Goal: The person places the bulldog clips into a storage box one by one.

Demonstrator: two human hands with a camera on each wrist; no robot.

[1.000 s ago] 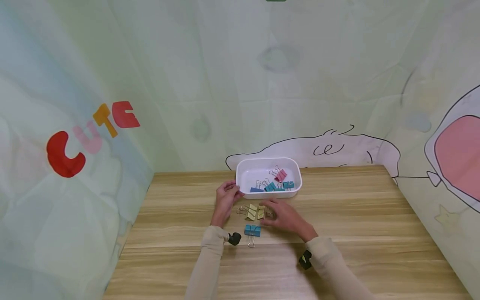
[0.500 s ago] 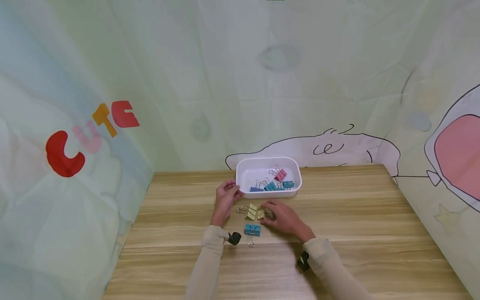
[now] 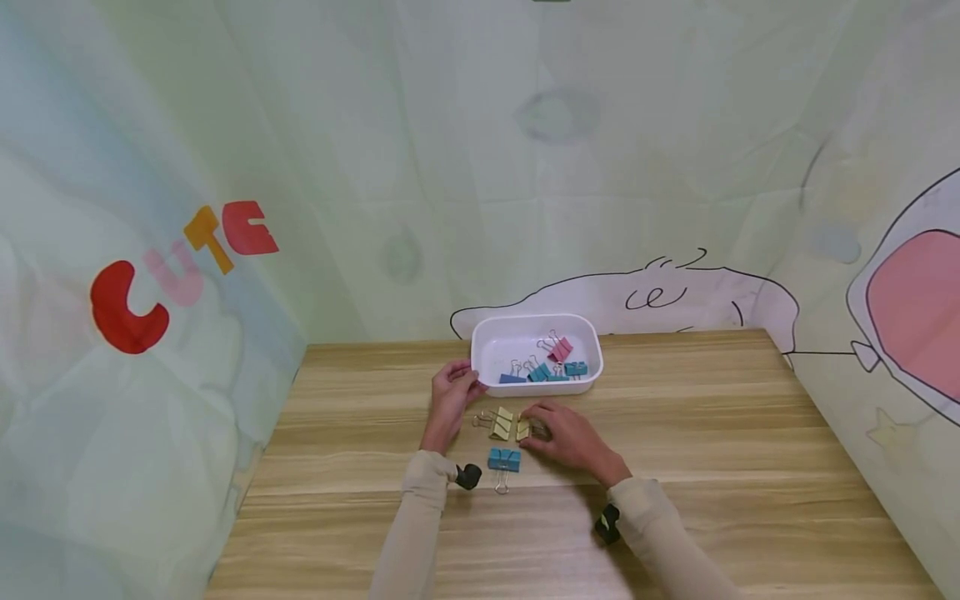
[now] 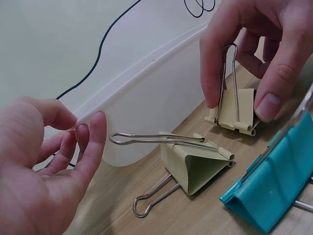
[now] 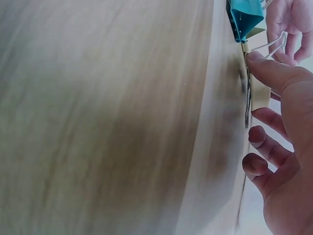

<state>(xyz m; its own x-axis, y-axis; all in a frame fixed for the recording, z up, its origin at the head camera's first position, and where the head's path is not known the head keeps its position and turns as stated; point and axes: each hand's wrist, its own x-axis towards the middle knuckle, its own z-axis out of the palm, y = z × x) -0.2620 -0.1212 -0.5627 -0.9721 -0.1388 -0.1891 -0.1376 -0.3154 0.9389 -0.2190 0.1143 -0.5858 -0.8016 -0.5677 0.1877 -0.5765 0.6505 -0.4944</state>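
- Head view, left of centre: the left hand [image 3: 452, 392] is resting on the wooden table [image 3: 750, 433], fingers loosely curled and holding nothing, fingertips right at the near left corner of the white tray [image 3: 487, 333]; whether they are touching it cannot be told.
- Left wrist view is showing those fingers [image 4: 88, 147] relaxed and parted, just in front of the tray wall.
- Centre of the head view: a yellow binder clip [image 3: 501, 423] is lying free on the table, with a blue binder clip [image 3: 504, 459] sitting just below it, nearer the person.
- Right of that, the right hand [image 3: 566, 433] is pinching a second yellow clip [image 3: 522, 427], thumb and forefinger closing on its wire handles, as the left wrist view is showing [image 4: 234, 110].
- Upper centre: the tray is holding pink and blue clips [image 3: 555, 360] along its right half.
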